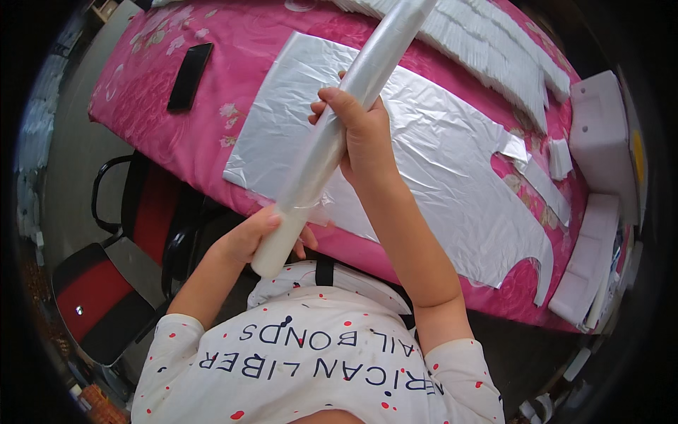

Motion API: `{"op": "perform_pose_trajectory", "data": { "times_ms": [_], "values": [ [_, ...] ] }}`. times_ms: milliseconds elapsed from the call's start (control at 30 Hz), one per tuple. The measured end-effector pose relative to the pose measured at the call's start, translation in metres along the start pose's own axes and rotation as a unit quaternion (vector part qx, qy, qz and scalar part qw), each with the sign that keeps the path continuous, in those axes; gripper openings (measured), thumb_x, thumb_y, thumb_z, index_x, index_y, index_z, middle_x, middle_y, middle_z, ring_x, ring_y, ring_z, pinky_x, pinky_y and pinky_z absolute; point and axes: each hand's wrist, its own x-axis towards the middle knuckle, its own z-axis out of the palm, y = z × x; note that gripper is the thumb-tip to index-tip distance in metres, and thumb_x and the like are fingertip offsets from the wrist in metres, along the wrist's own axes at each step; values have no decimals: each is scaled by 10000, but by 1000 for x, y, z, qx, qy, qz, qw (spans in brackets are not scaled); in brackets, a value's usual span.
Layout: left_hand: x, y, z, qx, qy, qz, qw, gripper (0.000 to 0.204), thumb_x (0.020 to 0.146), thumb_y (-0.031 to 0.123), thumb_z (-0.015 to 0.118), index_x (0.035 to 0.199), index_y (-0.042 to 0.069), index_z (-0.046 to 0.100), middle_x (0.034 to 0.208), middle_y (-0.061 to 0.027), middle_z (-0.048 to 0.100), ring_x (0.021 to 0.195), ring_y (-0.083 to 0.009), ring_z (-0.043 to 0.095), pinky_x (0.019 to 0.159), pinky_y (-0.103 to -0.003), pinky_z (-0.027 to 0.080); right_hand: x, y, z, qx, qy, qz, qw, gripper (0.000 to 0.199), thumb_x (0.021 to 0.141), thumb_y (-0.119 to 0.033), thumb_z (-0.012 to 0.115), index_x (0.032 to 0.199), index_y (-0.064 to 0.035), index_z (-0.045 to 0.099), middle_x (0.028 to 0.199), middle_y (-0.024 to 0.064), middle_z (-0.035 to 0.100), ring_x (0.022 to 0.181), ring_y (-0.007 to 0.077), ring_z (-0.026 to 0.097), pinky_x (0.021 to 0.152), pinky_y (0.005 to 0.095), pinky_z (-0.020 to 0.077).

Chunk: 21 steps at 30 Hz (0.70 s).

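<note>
Two hands grip a roll — white bins, contents unclear.

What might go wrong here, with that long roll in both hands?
The smooth-looking roll could slip, since the left hand holds only near its lower end. If the right hand let go, it might drop and crease the thin silvery sheet. Swinging its far end could perhaps disturb the white stacks.
</note>
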Motion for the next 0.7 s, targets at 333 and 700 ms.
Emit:
{"op": "perform_pose_trajectory", "data": {
  "times_ms": [333,700],
  "values": [
    [13,-7,8,136,51,-180,973,514,787,475,615,1022,39,479,680,-61,547,519,-118,539,476,-265,453,-6,8,-87,-47,142,-5,989,436,781,-163,654,1103,23,426,901,92,546,762,169,584,656,307,492],
    [-19,-40,-22,99,-1,-253,962,754,698,564,666,1156,-15,512,650,-41,553,523,-102,543,512,-218,432,-1,-91,-200,-332,130,23,934,244,868,-233,568,1039,-68,622,927,8,647,724,42,524,655,194,408]
  ]
}}
